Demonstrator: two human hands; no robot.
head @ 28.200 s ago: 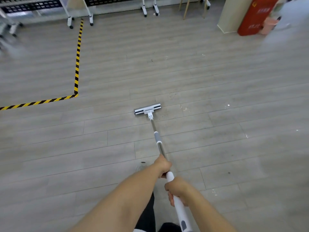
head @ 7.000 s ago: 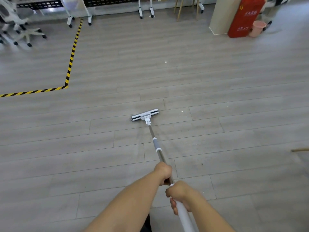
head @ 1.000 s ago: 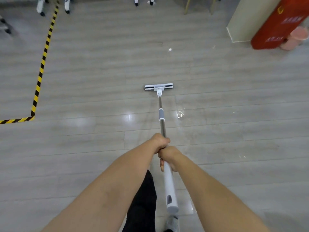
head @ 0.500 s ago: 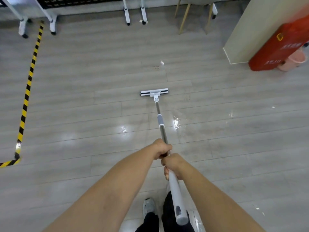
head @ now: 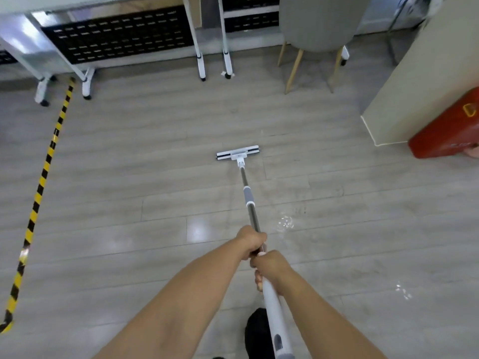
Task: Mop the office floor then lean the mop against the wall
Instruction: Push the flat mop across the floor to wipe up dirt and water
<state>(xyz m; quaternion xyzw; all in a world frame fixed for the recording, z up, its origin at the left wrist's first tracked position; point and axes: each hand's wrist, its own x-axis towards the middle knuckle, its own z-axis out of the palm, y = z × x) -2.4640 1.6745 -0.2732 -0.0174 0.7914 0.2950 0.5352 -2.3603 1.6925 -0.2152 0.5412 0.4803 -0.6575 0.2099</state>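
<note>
Since half a second ago the view has advanced toward the far wall: the white-legged frames with black perforated panels [head: 116,37] and the grey shell chair on pale wooden legs [head: 317,24] now fill the top of the frame, and the flat white-and-black mop head [head: 237,153] sits further up the frame, just above centre. The long mop with steel shaft, grey collar and white handle [head: 249,196] runs from that head down and slightly right to the bottom edge. Left hand [head: 252,241] is wrapped around the steel shaft, fingers closed on it; right hand [head: 270,265] sits directly below, touching the left, fingers closed around the top of the white handle. Mop head lies flat on the grey wood-plank floor [head: 129,177], well apart from the wall furniture. Wet sheen and small puddles show right of the shaft, centre-right. Yellow-and-black hazard tape [head: 42,177] runs down the left side of the frame. Cream pillar [head: 420,86] and red cabinet [head: 445,130] stand at the right edge. Dark shoe [head: 256,332] visible at bottom centre, beside the handle.
</note>
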